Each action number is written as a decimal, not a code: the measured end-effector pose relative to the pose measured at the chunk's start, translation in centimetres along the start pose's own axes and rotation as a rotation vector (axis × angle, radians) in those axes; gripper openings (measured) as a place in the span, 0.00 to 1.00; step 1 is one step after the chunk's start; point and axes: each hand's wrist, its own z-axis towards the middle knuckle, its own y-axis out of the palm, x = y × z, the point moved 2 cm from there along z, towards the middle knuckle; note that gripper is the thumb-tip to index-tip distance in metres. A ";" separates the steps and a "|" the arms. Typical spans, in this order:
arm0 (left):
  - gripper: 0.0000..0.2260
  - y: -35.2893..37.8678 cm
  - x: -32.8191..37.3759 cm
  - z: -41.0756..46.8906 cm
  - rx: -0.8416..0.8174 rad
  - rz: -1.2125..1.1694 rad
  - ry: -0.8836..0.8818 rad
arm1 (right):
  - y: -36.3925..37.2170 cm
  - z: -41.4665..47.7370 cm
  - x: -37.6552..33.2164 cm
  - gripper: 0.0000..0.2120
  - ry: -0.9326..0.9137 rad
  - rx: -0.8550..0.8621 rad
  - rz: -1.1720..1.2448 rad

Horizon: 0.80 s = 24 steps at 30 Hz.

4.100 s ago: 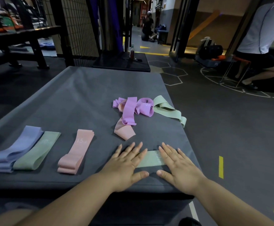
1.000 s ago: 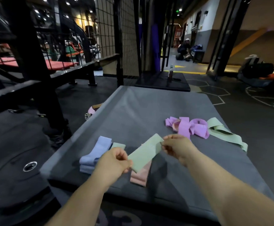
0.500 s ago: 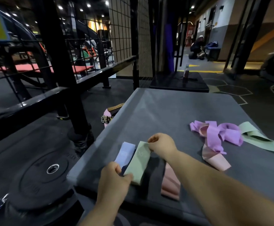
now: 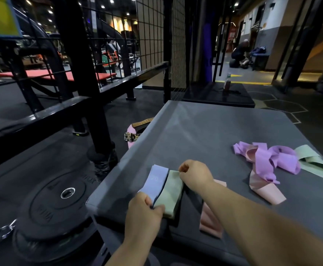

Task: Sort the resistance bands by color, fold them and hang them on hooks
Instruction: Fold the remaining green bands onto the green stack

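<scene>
A head-worn view looks down on a grey padded platform (image 4: 204, 127) in a dim gym. A folded green band (image 4: 171, 191) lies near the platform's near-left corner, held at both ends. The left hand (image 4: 143, 214) pinches its near end between thumb and fingers. The right hand (image 4: 195, 175), fingers curled, pinches its far end. The band's long axis runs from near to far, leaning slightly right, so the left hand is at the nearer end and the right at the farther.

Its left edge touches a folded pale blue band (image 4: 155, 181) that lies parallel. A folded pink band (image 4: 211, 221) sits to the right, partly hidden by the right forearm.

Further right lies an unsorted tangle: a purple band (image 4: 272, 160), a loose pink band (image 4: 266, 191) and a loose green band (image 4: 314, 164). No hooks are in view.
</scene>
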 end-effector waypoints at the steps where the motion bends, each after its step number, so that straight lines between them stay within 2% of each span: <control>1: 0.16 0.0 0.1 0.0 0.012 0.017 0.013 | 0.1 0.1 0.0 0.09 0.000 0.000 -0.002; 7: 0.14 -1.0 1.9 -1.0 0.081 0.308 0.191 | 0.4 0.3 0.1 0.10 -0.007 0.003 -0.018; 14: 0.09 -0.8 2.0 -1.1 0.161 0.514 0.442 | 0.4 0.4 0.0 0.10 -0.039 0.012 -0.059; 18: 0.19 -0.2 1.7 -0.5 -0.067 0.653 0.414 | 0.7 0.3 -0.1 0.11 -0.037 0.004 -0.067; 21: 0.18 0.1 1.8 -0.3 -0.190 0.694 0.423 | 0.9 0.2 -0.1 0.13 -0.048 -0.001 -0.109; 24: 0.18 0.0 1.5 -0.4 -0.234 0.717 0.433 | 1.2 -0.1 0.0 0.17 -0.076 -0.012 -0.151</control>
